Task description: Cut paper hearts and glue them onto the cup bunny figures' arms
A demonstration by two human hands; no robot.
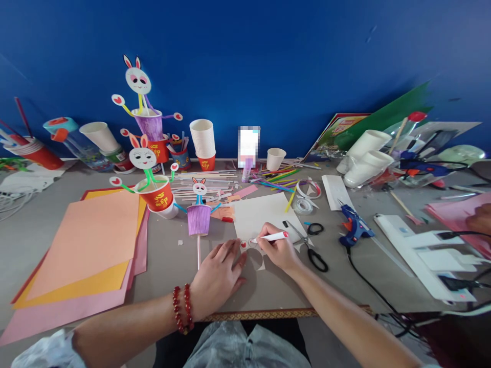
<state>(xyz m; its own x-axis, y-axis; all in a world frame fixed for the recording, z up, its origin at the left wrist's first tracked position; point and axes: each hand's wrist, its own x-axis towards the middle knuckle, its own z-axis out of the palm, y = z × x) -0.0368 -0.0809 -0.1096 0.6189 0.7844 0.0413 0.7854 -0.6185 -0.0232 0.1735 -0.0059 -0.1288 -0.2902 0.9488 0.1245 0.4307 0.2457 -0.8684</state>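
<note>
My right hand (279,248) is closed around a white marker with a red end (275,236). The marker's tip points down at a small white paper circle (251,244). Just left of that lies another small paper circle bearing a red heart (244,245). My left hand (219,271) rests flat on the table with fingers outstretched, its fingertips close to the circles. A sheet of white paper (264,209) lies beyond my hands. Black-handled scissors (316,259) are to the right of my right hand. A purple cup puppet with a bunny head (198,220) stands beyond my left hand.
Coloured paper sheets (84,240) are stacked at left, near larger bunny cup puppets (153,197). Rolls of tape (304,206) lie behind the scissors. To the right are a blue glue gun (356,225), a power strip (406,255) with cords, and another person's hand (481,220).
</note>
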